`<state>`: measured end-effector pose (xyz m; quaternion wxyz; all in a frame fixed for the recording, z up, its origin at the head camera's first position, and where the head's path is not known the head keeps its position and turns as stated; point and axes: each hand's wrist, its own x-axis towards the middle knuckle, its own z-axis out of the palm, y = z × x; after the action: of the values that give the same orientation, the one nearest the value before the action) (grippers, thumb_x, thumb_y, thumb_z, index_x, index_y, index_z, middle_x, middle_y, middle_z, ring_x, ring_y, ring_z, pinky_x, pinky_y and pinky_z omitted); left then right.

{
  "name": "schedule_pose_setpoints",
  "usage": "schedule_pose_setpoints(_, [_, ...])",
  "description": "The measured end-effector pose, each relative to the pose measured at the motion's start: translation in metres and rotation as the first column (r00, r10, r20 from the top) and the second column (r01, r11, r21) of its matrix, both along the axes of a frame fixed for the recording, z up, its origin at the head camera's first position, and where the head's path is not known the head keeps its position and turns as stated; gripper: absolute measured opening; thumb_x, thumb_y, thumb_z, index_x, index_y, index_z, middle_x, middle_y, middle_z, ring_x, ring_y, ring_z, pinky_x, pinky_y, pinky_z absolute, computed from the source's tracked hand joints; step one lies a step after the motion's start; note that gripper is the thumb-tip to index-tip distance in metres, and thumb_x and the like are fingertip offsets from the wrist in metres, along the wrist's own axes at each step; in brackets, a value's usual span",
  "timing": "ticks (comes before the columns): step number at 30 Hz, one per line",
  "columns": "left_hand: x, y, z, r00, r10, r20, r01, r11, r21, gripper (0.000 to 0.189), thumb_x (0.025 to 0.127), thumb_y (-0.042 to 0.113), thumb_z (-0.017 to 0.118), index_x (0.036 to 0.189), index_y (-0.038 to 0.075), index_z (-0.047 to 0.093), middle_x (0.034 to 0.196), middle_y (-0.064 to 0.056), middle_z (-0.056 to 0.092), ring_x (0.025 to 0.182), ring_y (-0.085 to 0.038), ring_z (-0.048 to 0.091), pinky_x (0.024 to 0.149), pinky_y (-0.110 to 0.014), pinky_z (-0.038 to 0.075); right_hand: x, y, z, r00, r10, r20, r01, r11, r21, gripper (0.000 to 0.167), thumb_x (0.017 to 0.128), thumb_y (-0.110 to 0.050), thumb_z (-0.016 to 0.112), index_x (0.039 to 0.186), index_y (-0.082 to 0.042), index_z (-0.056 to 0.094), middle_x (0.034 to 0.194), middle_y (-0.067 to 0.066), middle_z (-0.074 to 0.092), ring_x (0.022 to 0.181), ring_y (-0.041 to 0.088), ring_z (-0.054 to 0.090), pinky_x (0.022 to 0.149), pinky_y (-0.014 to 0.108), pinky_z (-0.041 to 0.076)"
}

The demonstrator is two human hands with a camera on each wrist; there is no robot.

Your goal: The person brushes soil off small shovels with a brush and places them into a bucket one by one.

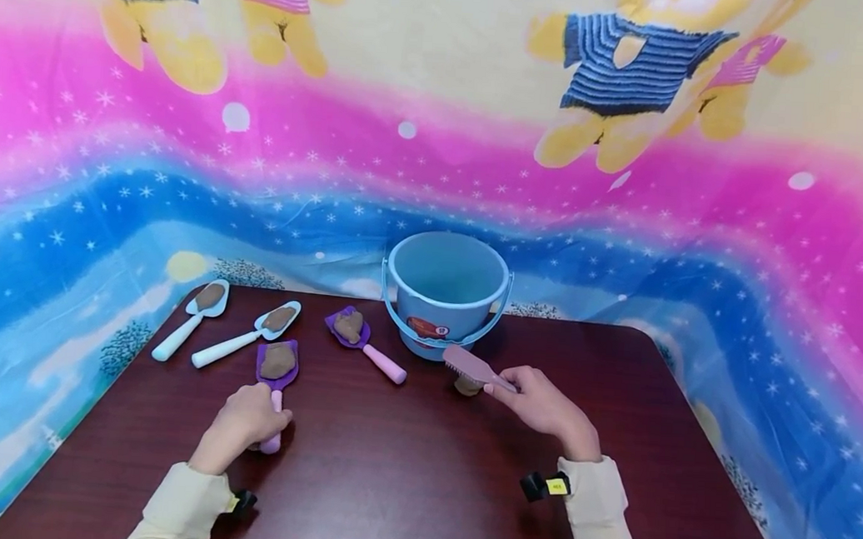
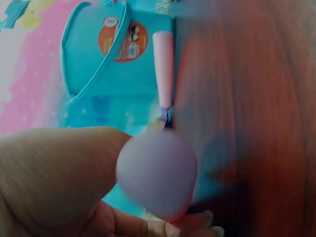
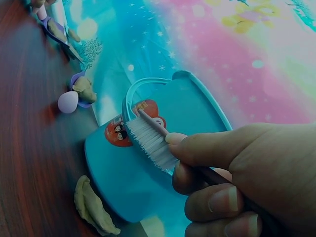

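My left hand holds the pink handle of a purple scoop with a brown, clay-like lump on its blade. The handle's rounded end looms large in the left wrist view. In my right hand is a brush with a dull pink back and white bristles, its bristles facing down. Below it, a brown lump lies on the table in front of the light blue bucket. Whether the bristles touch that lump cannot be told.
Two light blue scoops with white handles, the outer scoop and the inner scoop, lie at the left with brown lumps. A second purple scoop with a lump lies left of the bucket. Printed cloth hangs behind the dark table.
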<state>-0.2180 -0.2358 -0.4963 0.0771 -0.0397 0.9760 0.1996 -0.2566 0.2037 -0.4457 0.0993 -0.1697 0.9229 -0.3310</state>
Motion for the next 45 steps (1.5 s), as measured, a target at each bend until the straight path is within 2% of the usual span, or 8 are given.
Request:
schedule_pose_setpoints(3, [-0.003, -0.009, 0.001, 1.000, -0.021, 0.016, 0.021, 1.000, 0.001, 0.033, 0.088, 0.024, 0.071, 0.089, -0.007, 0.061, 0.079, -0.014, 0.062, 0.071, -0.026, 0.060, 0.069, -0.044, 0.054, 0.000, 0.000, 0.000, 1.000, 0.002, -0.003, -0.002, 1.000, 0.002, 0.024, 0.101, -0.031, 0.064, 0.093, -0.010, 0.073, 0.060, -0.001, 0.047, 0.054, 0.015, 0.042, 0.054, 0.028, 0.040])
schedule_pose_setpoints(5, [-0.003, -0.014, 0.002, 0.999, -0.018, 0.036, 0.017, 0.999, 0.029, 0.030, 0.091, 0.020, 0.067, 0.092, -0.009, 0.059, 0.074, -0.013, 0.064, 0.066, -0.024, 0.064, 0.069, -0.043, 0.055, -0.001, 0.000, -0.001, 1.000, 0.001, -0.005, -0.001, 1.000, 0.004, 0.025, 0.101, -0.032, 0.064, 0.094, -0.009, 0.073, 0.060, 0.000, 0.047, 0.054, 0.015, 0.042, 0.054, 0.028, 0.040])
schedule_pose_setpoints(10, [-0.003, -0.025, 0.004, 0.997, 0.009, 0.074, -0.015, 0.996, 0.088, 0.020, 0.097, 0.011, 0.056, 0.091, -0.007, 0.054, 0.062, -0.009, 0.061, 0.052, -0.019, 0.063, 0.058, -0.036, 0.053, -0.001, 0.000, -0.002, 1.000, 0.001, -0.004, -0.001, 1.000, 0.001, 0.027, 0.101, -0.033, 0.064, 0.095, -0.008, 0.073, 0.060, 0.000, 0.048, 0.054, 0.015, 0.043, 0.054, 0.028, 0.041])
schedule_pose_setpoints(16, [-0.006, -0.031, 0.008, 0.999, 0.029, 0.025, -0.030, 0.999, 0.013, 0.018, 0.093, 0.013, 0.056, 0.088, -0.003, 0.058, 0.075, -0.013, 0.054, 0.069, -0.027, 0.054, 0.069, -0.044, 0.047, 0.000, 0.000, -0.003, 1.000, -0.002, 0.005, 0.002, 1.000, -0.001, 0.024, 0.100, -0.032, 0.065, 0.094, -0.010, 0.073, 0.061, 0.000, 0.048, 0.055, 0.015, 0.043, 0.054, 0.029, 0.041])
schedule_pose_setpoints(21, [-0.005, -0.032, 0.008, 0.999, 0.049, -0.025, -0.048, 0.998, 0.051, 0.018, 0.092, 0.016, 0.059, 0.082, 0.001, 0.058, 0.071, -0.011, 0.053, 0.066, -0.025, 0.053, 0.064, -0.040, 0.045, 0.000, -0.001, -0.003, 1.000, 0.002, -0.001, -0.002, 1.000, -0.001, 0.023, 0.101, -0.032, 0.064, 0.092, -0.013, 0.072, 0.061, 0.000, 0.048, 0.054, 0.015, 0.043, 0.054, 0.028, 0.041])
schedule_pose_setpoints(27, [-0.004, -0.030, 0.011, 0.995, 0.044, -0.093, -0.035, 0.994, 0.100, 0.023, 0.092, 0.022, 0.069, 0.087, 0.001, 0.061, 0.071, -0.008, 0.057, 0.064, -0.022, 0.053, 0.060, -0.037, 0.044, -0.001, -0.002, -0.003, 1.000, -0.001, 0.002, 0.001, 1.000, -0.003, 0.023, 0.100, -0.033, 0.065, 0.096, -0.012, 0.073, 0.063, 0.001, 0.051, 0.056, 0.015, 0.044, 0.054, 0.028, 0.042])
schedule_pose_setpoints(35, [0.000, -0.014, 0.030, 0.987, -0.048, -0.156, 0.063, 0.993, 0.099, 0.029, 0.088, 0.026, 0.077, 0.096, -0.001, 0.069, 0.075, -0.005, 0.063, 0.066, -0.020, 0.055, 0.062, -0.038, 0.046, 0.000, -0.005, 0.000, 1.000, 0.018, -0.013, -0.018, 1.000, -0.014, 0.023, 0.101, -0.033, 0.064, 0.091, -0.013, 0.071, 0.062, 0.000, 0.049, 0.055, 0.014, 0.043, 0.054, 0.028, 0.042])
schedule_pose_setpoints(45, [0.001, 0.034, 0.055, 0.959, -0.176, -0.222, 0.197, 0.978, 0.074, 0.026, 0.086, 0.027, 0.080, 0.096, 0.004, 0.077, 0.076, -0.001, 0.069, 0.065, -0.015, 0.057, 0.062, -0.036, 0.048, 0.001, -0.020, -0.001, 0.995, 0.054, -0.080, -0.059, 0.996, -0.073, 0.022, 0.101, -0.031, 0.064, 0.097, -0.011, 0.071, 0.065, -0.002, 0.050, 0.056, 0.011, 0.042, 0.053, 0.025, 0.039])
